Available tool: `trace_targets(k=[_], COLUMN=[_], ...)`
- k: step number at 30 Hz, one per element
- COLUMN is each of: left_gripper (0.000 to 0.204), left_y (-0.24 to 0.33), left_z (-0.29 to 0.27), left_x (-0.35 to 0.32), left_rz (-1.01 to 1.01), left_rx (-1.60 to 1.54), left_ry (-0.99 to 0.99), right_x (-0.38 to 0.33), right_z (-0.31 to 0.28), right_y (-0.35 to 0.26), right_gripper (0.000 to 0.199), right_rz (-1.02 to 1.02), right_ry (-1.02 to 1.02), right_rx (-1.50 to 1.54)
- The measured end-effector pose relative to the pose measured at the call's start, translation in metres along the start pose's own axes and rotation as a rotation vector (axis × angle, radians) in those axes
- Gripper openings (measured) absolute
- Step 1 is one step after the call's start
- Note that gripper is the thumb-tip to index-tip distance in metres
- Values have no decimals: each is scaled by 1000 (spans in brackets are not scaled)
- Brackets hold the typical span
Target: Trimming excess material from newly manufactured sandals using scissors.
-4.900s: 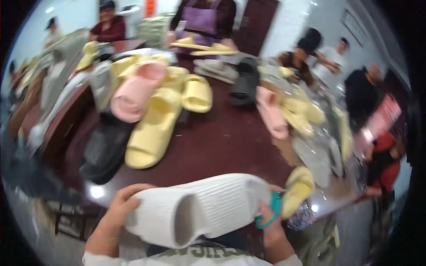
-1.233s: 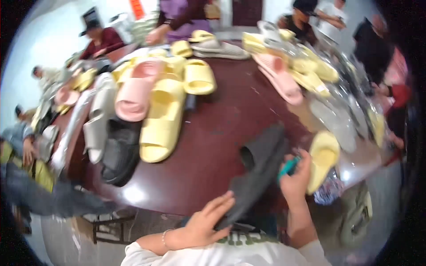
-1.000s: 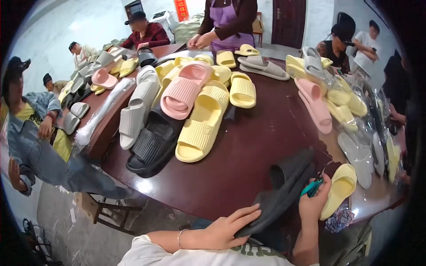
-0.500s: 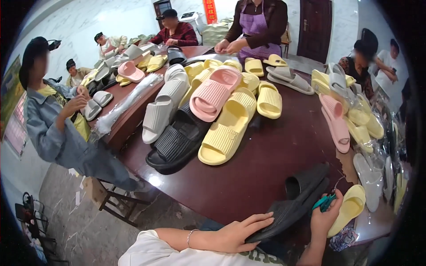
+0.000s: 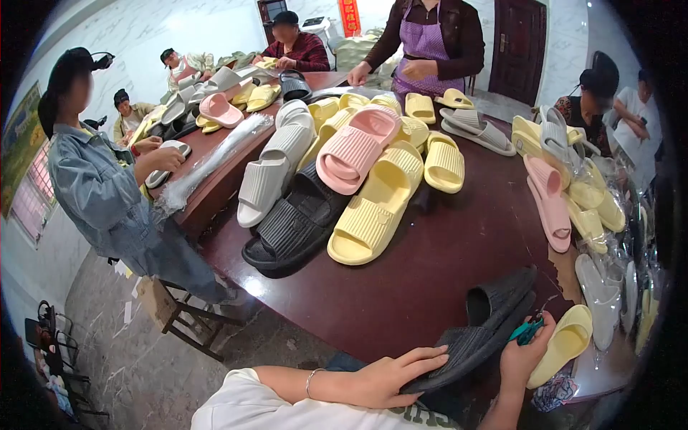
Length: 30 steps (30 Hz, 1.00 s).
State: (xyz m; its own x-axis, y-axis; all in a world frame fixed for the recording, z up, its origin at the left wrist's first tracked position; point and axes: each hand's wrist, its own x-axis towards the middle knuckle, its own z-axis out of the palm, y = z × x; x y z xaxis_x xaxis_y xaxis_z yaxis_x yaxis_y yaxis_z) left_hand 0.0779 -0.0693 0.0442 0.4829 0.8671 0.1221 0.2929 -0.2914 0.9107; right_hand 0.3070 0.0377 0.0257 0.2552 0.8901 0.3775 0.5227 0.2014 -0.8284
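Note:
At the table's near edge, my left hand [image 5: 387, 374] rests its fingers over the strap of a black slipper [image 5: 459, 346], thumb along its side, gripping it. A second black slipper [image 5: 512, 287] lies against the first, the two forming a pair. My right hand [image 5: 522, 356] is closed around teal-handled snips [image 5: 528, 330], whose thin metal tip points away from me beside the black pair. Just right of that hand lies a yellow slipper [image 5: 566, 344], with a crumpled patterned cloth [image 5: 554, 393] close by.
A pile of grey, black, pink and yellow slippers [image 5: 376, 208] covers the table's middle. Bagged slippers [image 5: 602, 208] crowd the right edge. Long clear plastic bags [image 5: 215, 158] lie at left. A stool [image 5: 175, 312] stands below. Several people work around the tables.
The view has shifted slightly; my hands keep nearly the same hold. The person in denim at left now has a grey slipper in hand. The aproned person's hands have moved apart.

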Motion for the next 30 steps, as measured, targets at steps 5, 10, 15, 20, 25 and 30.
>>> trace_targets(k=[5,10,15,20,25,30], left_gripper=[70,68,69,69,69,72], left_y=[-8,-15,-16,-18,-14,-15], left_z=[6,-4,6,1,-2,-1], left_x=[8,-1,20,8,3,0], left_rz=[132,51,135,95,56,80], left_rx=[70,-75,-63,-24,-32,-93], left_ry=[93,285,274,310,221,214], right_x=[2,18,28,25,12,13], right_z=[-6,8,-16,-4,-5,-11], right_y=[6,-8,1,-2,0,11], right_gripper=[49,46,45,49,57,53], right_rz=[2,43,32,87,30,61], right_ry=[70,-132,-141,-178,-58,-101], right_rx=[156,364,450,573,389,364])
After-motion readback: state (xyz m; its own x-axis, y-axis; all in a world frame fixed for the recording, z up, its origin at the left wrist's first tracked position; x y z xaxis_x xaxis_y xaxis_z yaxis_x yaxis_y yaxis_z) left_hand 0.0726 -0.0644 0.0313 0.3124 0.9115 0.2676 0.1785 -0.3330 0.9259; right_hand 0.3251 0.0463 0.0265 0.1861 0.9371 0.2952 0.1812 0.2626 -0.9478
